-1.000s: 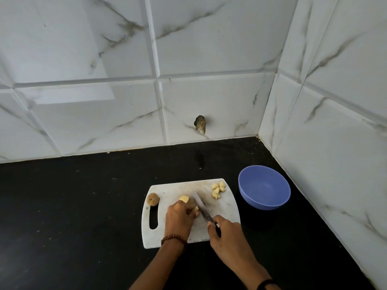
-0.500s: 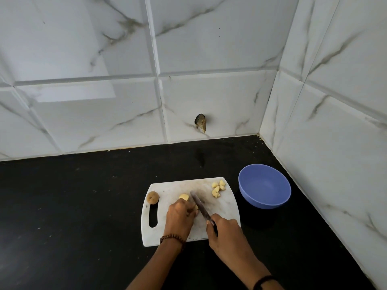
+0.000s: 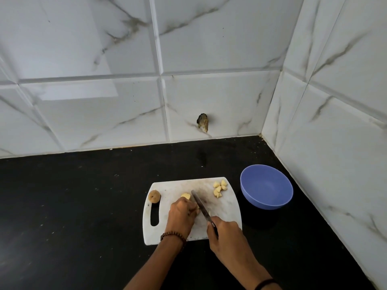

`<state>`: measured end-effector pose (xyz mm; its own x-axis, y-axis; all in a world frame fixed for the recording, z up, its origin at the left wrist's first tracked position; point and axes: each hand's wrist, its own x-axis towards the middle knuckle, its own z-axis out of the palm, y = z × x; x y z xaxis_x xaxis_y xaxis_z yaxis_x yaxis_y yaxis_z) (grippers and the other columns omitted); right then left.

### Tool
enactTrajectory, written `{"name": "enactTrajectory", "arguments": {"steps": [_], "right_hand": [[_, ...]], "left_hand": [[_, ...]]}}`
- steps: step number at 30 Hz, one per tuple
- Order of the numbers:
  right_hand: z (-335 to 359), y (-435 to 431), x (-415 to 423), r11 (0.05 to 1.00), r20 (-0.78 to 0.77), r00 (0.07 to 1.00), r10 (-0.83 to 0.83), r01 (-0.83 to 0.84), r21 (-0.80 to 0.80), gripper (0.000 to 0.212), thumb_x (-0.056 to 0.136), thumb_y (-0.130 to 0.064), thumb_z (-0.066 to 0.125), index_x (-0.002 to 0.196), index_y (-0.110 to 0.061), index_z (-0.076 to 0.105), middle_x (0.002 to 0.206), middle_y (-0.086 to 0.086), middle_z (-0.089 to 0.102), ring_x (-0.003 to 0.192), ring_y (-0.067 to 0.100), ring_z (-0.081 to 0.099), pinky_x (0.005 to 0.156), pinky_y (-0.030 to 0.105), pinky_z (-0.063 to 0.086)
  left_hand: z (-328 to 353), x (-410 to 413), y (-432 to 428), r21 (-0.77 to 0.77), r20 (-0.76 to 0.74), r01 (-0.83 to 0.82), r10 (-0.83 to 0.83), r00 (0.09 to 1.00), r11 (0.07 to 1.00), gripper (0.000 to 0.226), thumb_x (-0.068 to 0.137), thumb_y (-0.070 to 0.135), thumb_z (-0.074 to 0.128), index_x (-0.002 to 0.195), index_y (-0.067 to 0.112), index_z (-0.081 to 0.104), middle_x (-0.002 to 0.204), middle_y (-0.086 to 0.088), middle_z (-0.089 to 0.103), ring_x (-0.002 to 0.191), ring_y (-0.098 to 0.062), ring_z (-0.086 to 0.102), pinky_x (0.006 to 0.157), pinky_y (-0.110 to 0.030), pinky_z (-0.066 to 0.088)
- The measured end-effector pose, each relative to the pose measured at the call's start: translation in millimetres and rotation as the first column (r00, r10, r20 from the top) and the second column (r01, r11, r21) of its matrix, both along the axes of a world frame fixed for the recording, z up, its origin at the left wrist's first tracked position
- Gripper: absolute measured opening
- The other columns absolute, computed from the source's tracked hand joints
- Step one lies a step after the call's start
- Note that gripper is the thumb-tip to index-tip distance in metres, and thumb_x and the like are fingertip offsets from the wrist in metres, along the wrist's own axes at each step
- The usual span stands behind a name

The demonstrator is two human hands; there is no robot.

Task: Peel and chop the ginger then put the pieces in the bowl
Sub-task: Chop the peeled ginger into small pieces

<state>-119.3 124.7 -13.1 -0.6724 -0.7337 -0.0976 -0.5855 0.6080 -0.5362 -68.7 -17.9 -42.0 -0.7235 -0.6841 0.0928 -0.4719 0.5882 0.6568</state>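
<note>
**Chopping the ginger: blade close to the holding fingers**

The black desk (image 3: 83, 206) carries a white cutting board (image 3: 228, 208). A blue bowl (image 3: 268, 203) stands just beside the board's right edge, and nothing shows inside it.

On the board, the left grip (image 3: 181, 214) is curled down and clamped on the peeled ginger (image 3: 186, 195). Only the ginger's pale far end shows past the fingertips. The right grip (image 3: 226, 233) is closed round the handle of the knife (image 3: 200, 203). The blade lies slantwise just to the right of the left fingers, its tip pointing away from the person. The hand hides whether the edge is already in the ginger.

A small heap of cut pieces (image 3: 218, 188) lies at the board's far right corner, near the bowl. A brown stub (image 3: 154, 196) sits at the left, by the handle slot.

The step in hand looks like chopping, about midway, with none of the pieces in the bowl yet. To do it well:

- Tuck the left fingertips back and press the ginger flat so that it cannot roll.
- Bring the blade straight down with a short rocking stroke, not a push.
- Shift the hold back a little after each slice.

The main risk is the small, slippery lump sliding under the edge towards the fingers.
</note>
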Motion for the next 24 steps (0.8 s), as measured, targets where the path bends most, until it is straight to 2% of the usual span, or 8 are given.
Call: {"name": "enactTrajectory", "arguments": {"steps": [9, 15, 24], "right_hand": [[4.0, -0.8, 1.6, 0.997, -0.076, 0.997, 0.028, -0.022, 0.071, 0.029, 0.104, -0.038, 0.04, 0.121, -0.021, 0.057, 0.099, -0.002, 0.066, 0.087, 0.011, 0.066, 0.076, 0.023, 0.056], [3.4, -5.9, 5.3, 0.975, -0.162, 0.979, 0.124, -0.089, 0.205, 0.033, 0.102, -0.028, 0.049, 0.132, -0.016, 0.048, 0.109, 0.005, 0.065, 0.096, 0.019, 0.066, 0.083, 0.032, 0.056], [4.1, -1.1, 3.1, 0.967, -0.112, 0.987, 0.113, -0.083, 0.242, 0.04, 0.102, -0.03, 0.049, 0.139, -0.017, 0.044, 0.113, 0.005, 0.064, 0.1, 0.018, 0.065, 0.084, 0.029, 0.054]], "left_hand": [[-0.5, -0.5, -1.8, -0.025, 0.009, 0.015, -0.015, 1.0, 1.0, 0.014, 0.088, 0.018, 0.065, 0.1, 0.017, 0.073, 0.104, 0.002, 0.065, 0.091, -0.009, 0.06, 0.083, -0.015, 0.048], [-3.7, 0.0, -1.2, -0.061, 0.011, 0.044, -0.044, 0.999, 0.997, 0.014, 0.09, 0.017, 0.063, 0.099, 0.018, 0.073, 0.104, 0.003, 0.063, 0.09, -0.006, 0.055, 0.08, -0.011, 0.044], [-8.5, -0.4, 0.6, -0.082, -0.01, 0.04, -0.041, 0.999, 0.996, 0.018, 0.091, 0.019, 0.061, 0.106, 0.017, 0.071, 0.109, 0.003, 0.063, 0.091, -0.003, 0.053, 0.079, -0.005, 0.037]]}}
